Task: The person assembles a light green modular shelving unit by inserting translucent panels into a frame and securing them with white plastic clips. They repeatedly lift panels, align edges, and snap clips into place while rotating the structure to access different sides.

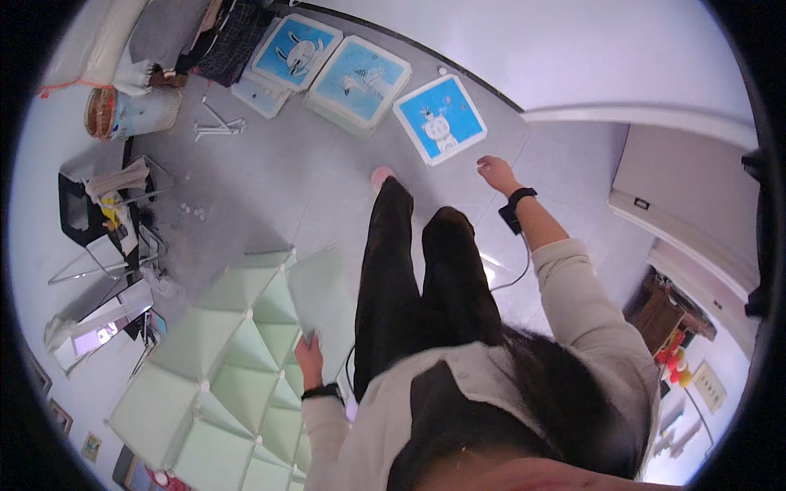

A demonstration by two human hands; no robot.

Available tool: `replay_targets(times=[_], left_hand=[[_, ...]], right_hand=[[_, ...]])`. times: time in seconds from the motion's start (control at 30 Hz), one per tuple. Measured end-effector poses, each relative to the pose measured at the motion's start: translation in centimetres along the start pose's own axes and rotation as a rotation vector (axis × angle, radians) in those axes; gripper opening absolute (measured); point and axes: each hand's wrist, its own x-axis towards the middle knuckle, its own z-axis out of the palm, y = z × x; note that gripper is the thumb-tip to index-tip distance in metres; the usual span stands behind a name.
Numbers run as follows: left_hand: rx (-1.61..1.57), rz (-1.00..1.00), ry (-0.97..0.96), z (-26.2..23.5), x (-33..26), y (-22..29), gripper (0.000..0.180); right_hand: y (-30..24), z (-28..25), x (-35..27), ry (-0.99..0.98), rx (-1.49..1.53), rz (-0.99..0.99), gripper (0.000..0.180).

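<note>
On the left stands a pale green cube shelf (221, 352) built from panels joined with white round connectors. My left hand (309, 364) is at its right side, with fingers closed on the edge of a pale green panel (321, 286) that juts out from the shelf. My right hand (497, 174) hangs in the air to the right, its fingers curled together; whatever they may hold is too small to make out. Just beyond it a square panel with a blue picture of a white cartoon animal (442, 119) lies on the floor.
Farther off lie two stacks of blue picture panels, a rabbit one (298, 52) and another (359, 82). A white metal frame piece (217, 123), a basket (135, 113) and a folding chair (94, 204) are at the left. A grey cabinet (679, 188) stands at the right.
</note>
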Motion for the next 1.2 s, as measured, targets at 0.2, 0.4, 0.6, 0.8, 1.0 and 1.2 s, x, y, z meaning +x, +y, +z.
replay_targets(times=[0.2, 0.4, 0.6, 0.8, 1.0, 1.2], left_hand=[[-0.185, -0.077, 0.085, 0.8, 4.2, 6.3, 0.032], [-0.283, -0.328, 0.296, 9.7, 10.9, 7.2, 0.026], [-0.214, -0.395, 0.408, 18.4, 18.8, 6.9, 0.025], [-0.185, -0.440, 0.388, 19.8, 21.9, 9.8, 0.025], [-0.218, -0.400, 0.303, 13.9, 13.5, 12.6, 0.027], [-0.190, -0.428, 0.305, 7.5, -1.8, 16.3, 0.026]], right_hand=[[2.6, 3.8, 20.3, 0.113, -0.026, 0.064, 0.045], [10.6, 11.7, 41.7, 0.130, -0.144, 0.175, 0.065], [19.2, 20.0, 56.5, 0.250, -0.250, 0.129, 0.067], [17.2, 20.1, 58.3, 0.058, 0.234, 0.120, 0.038], [-0.6, 12.3, 47.9, -0.340, 1.182, 0.162, 0.032], [-21.3, -0.6, 30.7, -0.739, 1.346, 0.013, 0.028]])
